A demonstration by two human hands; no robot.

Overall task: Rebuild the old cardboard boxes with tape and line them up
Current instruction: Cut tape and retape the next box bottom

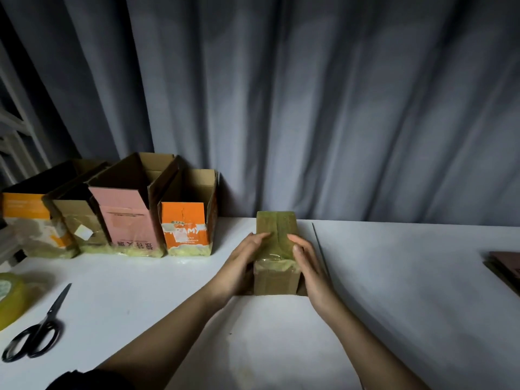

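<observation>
We see a small cardboard box (277,249) standing on the white desk (174,291), near its far edge, with clear tape (277,258) wrinkled across its top and down the near face. Our left hand (239,266) presses flat against the box's left side, fingers straight and reaching onto the taped top. Our right hand (308,266) mirrors it on the right side, fingers extended over the top edge. So each grip is open-fingered, pressing rather than curling, and the box sits directly between the two palms.

To the left, four rebuilt boxes (112,209) stand in a row along the curtain (309,108), open tops up, touching one another. Black scissors (39,330) lie near the desk's left edge, beside a tape roll (9,296). A dark flat object (505,266) rests at far right.
</observation>
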